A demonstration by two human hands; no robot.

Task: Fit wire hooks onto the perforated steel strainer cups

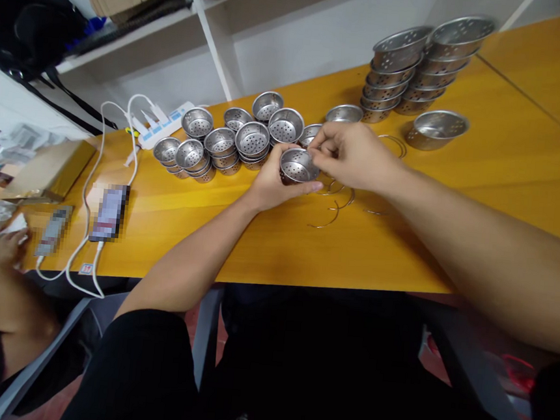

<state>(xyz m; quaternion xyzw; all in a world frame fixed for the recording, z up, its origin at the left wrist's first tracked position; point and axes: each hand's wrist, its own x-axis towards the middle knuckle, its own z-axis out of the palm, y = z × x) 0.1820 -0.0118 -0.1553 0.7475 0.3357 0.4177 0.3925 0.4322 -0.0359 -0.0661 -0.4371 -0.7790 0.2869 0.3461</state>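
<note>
Gripping with the fingers behind and the thumb along the near side, the left hand (269,181) holds a perforated metal cup (297,167) just above the desk (305,261), its open mouth facing up. Narrow by contrast, the right hand's (350,152) grip is a pinch of thumb and fingertips at the cup's rim; whether a wire sits between them I cannot tell.

Largest among the things on the desk are two tall stacks (388,79) of similar cups, side by side beyond the right hand. Smaller is the group of short stacks (251,140) beyond the left hand, packed close together. One single cup (428,140) stands apart to the right, in front of the tall stacks. Smallest are the thin curved wires (330,221), lying loose below and beside the hands.

The work looks partway along: one cup is in hand, with many gathered on either side and several wires lying unattached. Which group is finished and which is waiting cannot be told, as the cups' insides are too small to read; the held cup itself appears unfinished, with both hands at it.
</note>
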